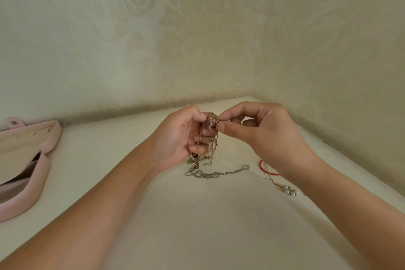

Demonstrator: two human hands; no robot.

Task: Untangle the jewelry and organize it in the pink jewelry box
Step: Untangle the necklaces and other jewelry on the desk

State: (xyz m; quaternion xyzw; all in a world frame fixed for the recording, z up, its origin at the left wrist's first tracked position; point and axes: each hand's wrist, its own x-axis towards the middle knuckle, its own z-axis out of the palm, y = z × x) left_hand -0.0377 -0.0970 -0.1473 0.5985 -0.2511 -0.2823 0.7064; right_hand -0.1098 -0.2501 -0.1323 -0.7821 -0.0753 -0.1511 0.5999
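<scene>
On the worktop (197, 226), a beaded chain (290, 190) and a red band (266, 170) lie under the right wrist. A silver chain (214, 173) trails below both hands. The left hand (175, 138) grips the jewelry tangle (210, 125), and the right hand (267, 136) pinches its top. The open pink jewelry box (41, 160) sits well left of the left hand.

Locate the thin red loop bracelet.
Head view, right of centre: the thin red bracelet lies on the cream tabletop, partly under the wrist of the right hand, beside a gold beaded chain, right of the silver chain.
</scene>
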